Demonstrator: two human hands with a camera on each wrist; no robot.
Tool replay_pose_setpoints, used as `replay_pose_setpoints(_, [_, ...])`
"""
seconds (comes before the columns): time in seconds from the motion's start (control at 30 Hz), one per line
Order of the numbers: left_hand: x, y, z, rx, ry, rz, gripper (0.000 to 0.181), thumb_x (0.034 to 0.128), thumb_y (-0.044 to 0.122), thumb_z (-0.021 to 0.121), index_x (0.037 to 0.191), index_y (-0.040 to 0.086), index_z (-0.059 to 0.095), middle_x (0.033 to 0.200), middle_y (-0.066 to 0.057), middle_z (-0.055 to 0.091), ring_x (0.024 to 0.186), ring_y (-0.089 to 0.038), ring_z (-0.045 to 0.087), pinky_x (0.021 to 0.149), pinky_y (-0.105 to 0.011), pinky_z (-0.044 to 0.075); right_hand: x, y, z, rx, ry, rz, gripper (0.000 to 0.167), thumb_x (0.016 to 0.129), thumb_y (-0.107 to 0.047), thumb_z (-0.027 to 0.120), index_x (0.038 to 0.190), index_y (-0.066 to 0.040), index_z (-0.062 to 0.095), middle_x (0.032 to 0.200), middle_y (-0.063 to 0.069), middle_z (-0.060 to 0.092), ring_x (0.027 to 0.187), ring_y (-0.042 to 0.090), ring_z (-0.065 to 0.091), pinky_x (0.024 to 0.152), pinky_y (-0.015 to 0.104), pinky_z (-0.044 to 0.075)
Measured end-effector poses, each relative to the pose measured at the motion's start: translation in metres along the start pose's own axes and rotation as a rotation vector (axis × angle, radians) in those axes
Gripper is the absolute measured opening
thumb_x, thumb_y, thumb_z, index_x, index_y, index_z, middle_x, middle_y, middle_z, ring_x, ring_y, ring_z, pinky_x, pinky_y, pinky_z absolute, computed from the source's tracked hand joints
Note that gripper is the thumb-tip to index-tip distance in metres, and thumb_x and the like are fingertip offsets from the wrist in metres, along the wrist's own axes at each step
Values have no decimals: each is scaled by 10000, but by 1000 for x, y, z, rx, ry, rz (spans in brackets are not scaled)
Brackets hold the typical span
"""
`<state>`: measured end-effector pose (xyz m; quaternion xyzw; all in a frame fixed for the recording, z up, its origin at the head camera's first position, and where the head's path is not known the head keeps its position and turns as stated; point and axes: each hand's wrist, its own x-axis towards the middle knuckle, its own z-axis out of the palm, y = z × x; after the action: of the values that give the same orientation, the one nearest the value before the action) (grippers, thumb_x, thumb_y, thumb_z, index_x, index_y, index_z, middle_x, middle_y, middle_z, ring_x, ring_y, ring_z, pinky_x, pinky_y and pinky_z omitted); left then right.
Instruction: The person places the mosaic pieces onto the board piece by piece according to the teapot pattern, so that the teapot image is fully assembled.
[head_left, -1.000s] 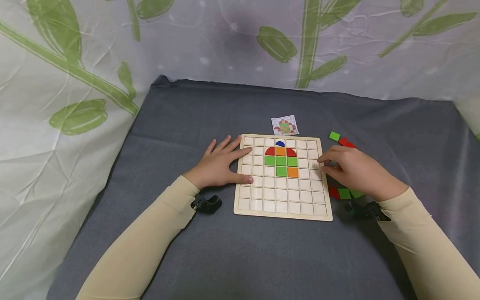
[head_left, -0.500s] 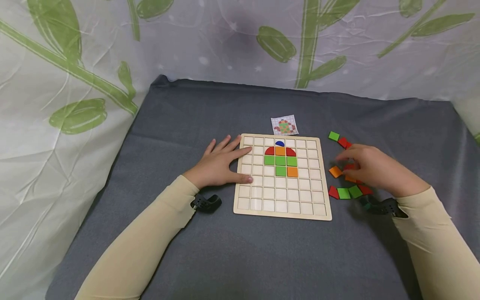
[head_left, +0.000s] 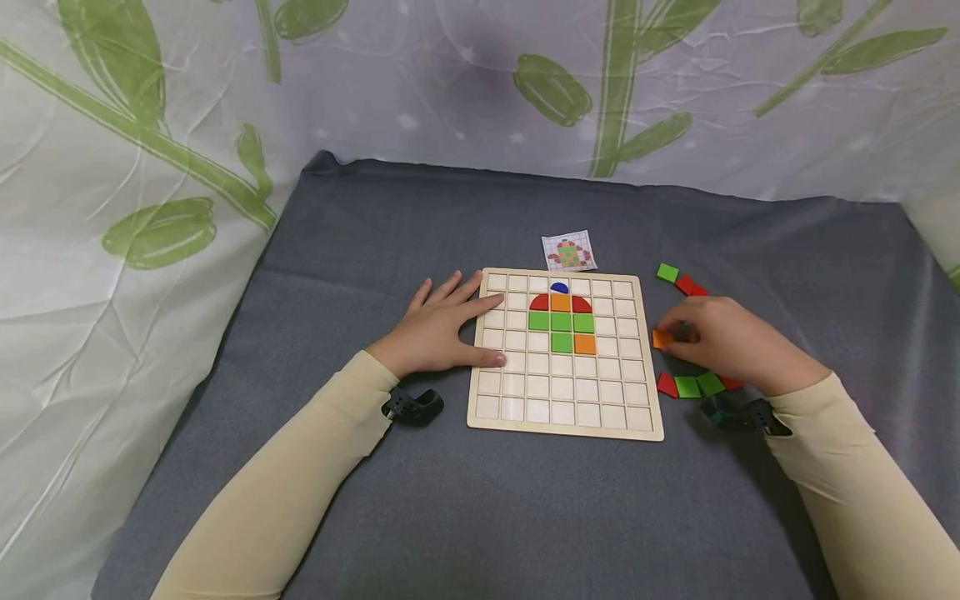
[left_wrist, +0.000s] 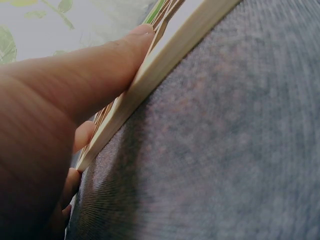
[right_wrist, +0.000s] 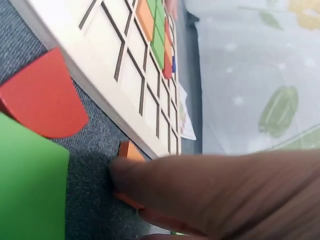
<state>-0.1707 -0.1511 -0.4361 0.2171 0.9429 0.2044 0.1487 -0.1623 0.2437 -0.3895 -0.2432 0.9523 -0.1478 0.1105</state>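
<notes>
A wooden grid board (head_left: 566,417) lies on the dark grey cloth. Its squares hold green and orange square tiles, two red quarter-round tiles and a blue half-round one. My left hand (head_left: 438,333) rests on the board's left edge with fingers spread; its thumb (left_wrist: 110,60) lies over the rim in the left wrist view. My right hand (head_left: 723,342) pinches an orange tile (head_left: 662,338) just beside the board's right edge. That orange tile (right_wrist: 132,151) is tilted in the right wrist view and partly hidden by the thumb.
A small printed card (head_left: 568,252) lies behind the board. Right of it are a green tile (head_left: 667,272) and red tiles (head_left: 685,285). Nearer me are a red piece (head_left: 667,384) and green tiles (head_left: 687,387). A leaf-patterned curtain (head_left: 450,92) hangs behind.
My right hand moved right from the board's edge to the loose tiles, then took hold of an orange tile and shifted slightly left with it. My left hand has stayed put.
</notes>
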Motion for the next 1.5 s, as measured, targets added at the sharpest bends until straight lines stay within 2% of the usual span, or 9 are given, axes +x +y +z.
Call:
replay_pose_setpoints(0.3, [1,-2,0,3,0,-3,973,858,768,696,1661,373,316,1772,33,51,1640,-266,-42,1277,-569,-113,4,-3,3,11,-3,41,221,877,-101,814,1079,-14,796,911,26,756,755,126,642,668,338,549])
replay_pose_setpoints(0.67, [1,0,0,-10,-14,-1,977,857,775,692,1662,380,306,1773,42,37,1640,-257,-51,1277,-556,-124,6,-9,-3,35,-24,96,183,875,-135,825,1034,-47,801,878,14,748,673,119,612,605,326,529])
replay_pose_setpoints(0.87, [1,0,-1,-8,-13,-4,987,848,778,698,1662,380,307,1773,43,31,1640,-260,-53,1276,-556,-127,13,-25,-6,3,16,11,202,864,-192,868,1017,-71,815,906,4,754,701,114,592,603,311,507])
replay_pose_setpoints(1.13, [1,-1,0,-4,-16,-6,986,850,782,692,1663,383,302,1773,44,26,1639,-260,-58,1276,-563,-124,33,-57,3,-22,50,-135,182,853,-210,886,970,-92,812,909,-8,752,757,146,590,650,319,513])
replay_pose_setpoints(1.33, [2,-1,-1,-4,-19,-10,987,848,786,690,1662,381,306,1773,42,23,1638,-264,-62,1275,-567,-125,50,-81,13,-32,15,-166,176,868,-198,867,996,-91,810,948,8,741,839,177,614,746,350,542])
replay_pose_setpoints(1.5, [3,0,-1,9,-23,-14,984,849,799,676,1662,390,302,1773,41,24,1639,-264,-57,1276,-568,-120,62,-99,20,-36,10,-216,175,877,-214,867,997,-104,805,945,-6,735,834,162,630,773,359,565])
